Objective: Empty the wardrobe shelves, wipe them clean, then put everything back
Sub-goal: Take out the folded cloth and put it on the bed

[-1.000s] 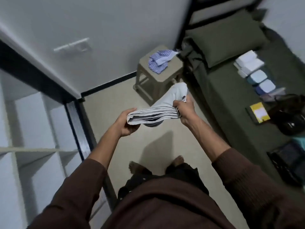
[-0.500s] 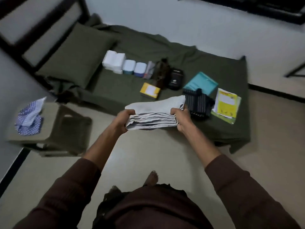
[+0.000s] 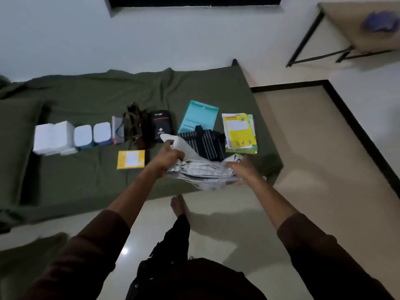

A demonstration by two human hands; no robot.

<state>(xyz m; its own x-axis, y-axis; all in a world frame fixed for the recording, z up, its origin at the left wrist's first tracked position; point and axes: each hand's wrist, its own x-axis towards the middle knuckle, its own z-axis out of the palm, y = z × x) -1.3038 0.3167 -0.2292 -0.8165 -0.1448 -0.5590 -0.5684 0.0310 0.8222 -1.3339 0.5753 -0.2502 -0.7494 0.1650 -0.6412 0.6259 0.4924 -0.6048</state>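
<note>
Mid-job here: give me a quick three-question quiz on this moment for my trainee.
1. True or false: both hands hold the folded pale cloth stack.
2. What lies directly left of the left hand on the green bed? A) yellow booklet B) teal folder C) first-aid pouch
3. Fill in: the dark striped cloth lies partly on the ____ folder.

Key: 1. True; the right hand grips its other end. 2. A, the yellow booklet. 3. teal.
</note>
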